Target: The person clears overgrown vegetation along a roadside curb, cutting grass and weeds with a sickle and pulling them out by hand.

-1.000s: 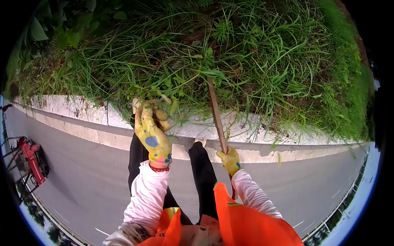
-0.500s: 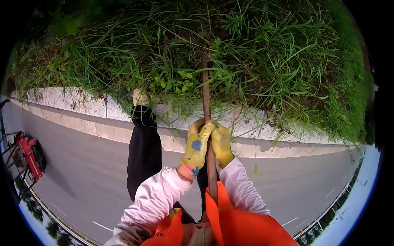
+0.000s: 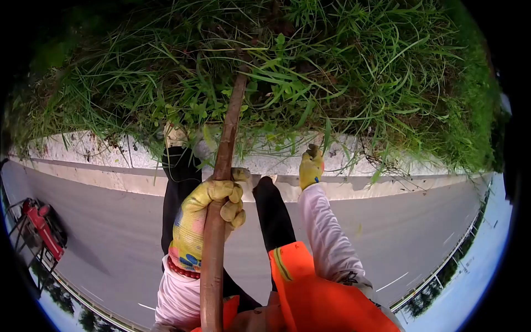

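Observation:
A long brown wooden pole runs from the bottom of the view up into the grass, where its far end is hidden. My left hand, in a yellow patterned glove with a red bead bracelet at the wrist, is wrapped round the pole. To the right, over the pale kerb, my right hand is off the pole, in a yellow glove with dark fingertips. Its fingers look curled, but whether anything is in them is too small to tell.
Both of my legs in black trousers stand by the kerb, one shoe at the grass edge. A red machine with a dark frame is on the grey road at the left. Roadside railings curve along the bottom corners.
Half a second ago both hands were together on the pole. The right hand has let go and moved right and forward; the left hand has moved left with the pole, which now leans differently.

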### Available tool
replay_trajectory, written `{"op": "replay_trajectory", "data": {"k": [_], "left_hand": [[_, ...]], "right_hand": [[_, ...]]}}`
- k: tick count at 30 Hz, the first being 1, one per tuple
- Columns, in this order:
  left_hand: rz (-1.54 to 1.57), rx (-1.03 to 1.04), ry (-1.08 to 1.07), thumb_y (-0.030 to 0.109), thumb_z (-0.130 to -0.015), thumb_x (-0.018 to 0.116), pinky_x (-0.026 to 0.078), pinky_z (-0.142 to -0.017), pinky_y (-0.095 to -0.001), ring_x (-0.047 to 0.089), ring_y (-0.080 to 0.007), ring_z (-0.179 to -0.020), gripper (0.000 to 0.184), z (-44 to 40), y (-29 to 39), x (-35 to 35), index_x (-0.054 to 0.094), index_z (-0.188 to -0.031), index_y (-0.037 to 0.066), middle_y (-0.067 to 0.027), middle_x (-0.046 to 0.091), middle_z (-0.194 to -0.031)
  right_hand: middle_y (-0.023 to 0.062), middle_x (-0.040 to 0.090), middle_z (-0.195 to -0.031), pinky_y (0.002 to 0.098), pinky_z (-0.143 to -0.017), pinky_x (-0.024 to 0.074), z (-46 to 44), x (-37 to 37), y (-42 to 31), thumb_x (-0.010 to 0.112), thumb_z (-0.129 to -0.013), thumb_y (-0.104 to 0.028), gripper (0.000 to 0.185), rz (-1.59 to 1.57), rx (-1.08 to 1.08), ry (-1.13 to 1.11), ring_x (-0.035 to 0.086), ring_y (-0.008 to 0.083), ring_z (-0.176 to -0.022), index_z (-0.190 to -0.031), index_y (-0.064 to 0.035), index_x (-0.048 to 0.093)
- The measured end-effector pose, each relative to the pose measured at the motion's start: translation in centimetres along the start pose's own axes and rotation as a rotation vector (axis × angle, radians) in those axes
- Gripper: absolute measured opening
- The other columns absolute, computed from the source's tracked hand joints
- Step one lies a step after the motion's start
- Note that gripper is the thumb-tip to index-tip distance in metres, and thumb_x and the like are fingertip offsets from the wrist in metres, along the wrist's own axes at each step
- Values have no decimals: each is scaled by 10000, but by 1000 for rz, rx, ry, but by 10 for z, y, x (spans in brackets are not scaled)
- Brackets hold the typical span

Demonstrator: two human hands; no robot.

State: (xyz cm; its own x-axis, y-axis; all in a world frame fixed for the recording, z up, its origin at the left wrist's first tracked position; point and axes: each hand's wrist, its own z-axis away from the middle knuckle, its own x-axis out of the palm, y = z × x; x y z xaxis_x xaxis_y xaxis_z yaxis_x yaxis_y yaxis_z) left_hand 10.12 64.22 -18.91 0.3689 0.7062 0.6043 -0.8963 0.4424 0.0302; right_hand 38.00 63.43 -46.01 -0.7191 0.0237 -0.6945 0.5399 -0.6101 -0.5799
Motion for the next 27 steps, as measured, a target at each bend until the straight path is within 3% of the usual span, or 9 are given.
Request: {"op": "replay_trajectory", "data": {"k": [1, 5, 16, 19, 21, 23, 24, 25, 27], "left_hand": [[124, 0, -104, 161, -896, 517, 440, -524, -250, 503, -95, -530, 333, 4, 12, -6, 516, -1143, -62, -18, 547, -724], [171, 6, -84, 165, -887, 503, 425, -460, -279, 458, -98, -462, 438, 8, 23, -6, 446, -1220, -115, -49, 511, -707], [141, -9, -15, 169, -842, 559, 439, -467, -289, 454, -126, -427, 553, 14, 28, -20, 391, -1255, -157, -91, 556, -701], [164, 7, 23, 171, -837, 563, 449, -478, -297, 478, -146, -472, 557, 16, 26, -17, 394, -1256, -155, -95, 552, -705], [136, -4, 23, 166, -839, 562, 455, -483, -303, 490, -153, -497, 557, 15, 25, -16, 387, -1261, -154, -99, 550, -710], [102, -10, 22, 160, -840, 561, 460, -488, -309, 501, -161, -522, 558, 14, 23, -17, 381, -1266, -152, -103, 547, -715], [155, -10, -27, 161, -845, 562, 464, -494, -313, 507, -166, -539, 562, 13, 21, -21, 372, -1273, -150, -106, 545, -723], [209, -9, -76, 162, -850, 563, 468, -499, -317, 513, -171, -556, 566, 12, 20, -23, 364, -1279, -148, -109, 543, -730], [181, -12, -65, 165, -854, 564, 470, -500, -318, 510, -167, -545, 570, 12, 19, -24, 356, -1281, -150, -111, 543, -736]], "right_hand": [[161, 614, -1135, 372, -850, 492, -20, 5, 27, 672, -812, -236, 476, 472, -256, 95, 613, 317, -957, -1231, -54, 538], [212, 497, -1301, 459, -981, 412, -52, 14, -9, 713, -752, -302, 709, 781, -220, -202, 483, 397, -1157, -1374, -112, 430], [224, 264, -1490, 507, -1060, 324, -33, 87, -37, 680, -773, -410, 807, 929, -580, -352, 329, 453, -1306, -1463, -180, 330], [221, 318, -1465, 505, -1052, 331, -43, 89, -31, 673, -773, -418, 831, 864, -799, -341, 351, 445, -1295, -1479, -201, 293], [197, 475, -1363, 478, -988, 382, -55, 101, -54, 659, -782, -427, 704, 719, -822, -284, 442, 385, -1234, -1407, -201, 426], [160, 610, -1205, 463, -905, 417, -63, 106, -77, 633, -815, -432, 513, 583, -272, -721, 544, 341, -1102, -1258, -180, 576], [137, 668, -1073, 464, -844, 428, -63, 116, -66, 604, -850, -449, 387, 387, -412, -526, 593, 341, -979, -1096, -156, 662], [137, 668, -1073, 464, -844, 428, -61, 119, -61, 604, -850, -449, 387, 385, -405, -528, 593, 341, -979, -1096, -156, 662], [139, 677, -1021, 438, -816, 441, -71, 134, -34, 607, -859, -449, 405, 4, -265, -381, 607, 335, -930, -1064, -104, 664]]}}
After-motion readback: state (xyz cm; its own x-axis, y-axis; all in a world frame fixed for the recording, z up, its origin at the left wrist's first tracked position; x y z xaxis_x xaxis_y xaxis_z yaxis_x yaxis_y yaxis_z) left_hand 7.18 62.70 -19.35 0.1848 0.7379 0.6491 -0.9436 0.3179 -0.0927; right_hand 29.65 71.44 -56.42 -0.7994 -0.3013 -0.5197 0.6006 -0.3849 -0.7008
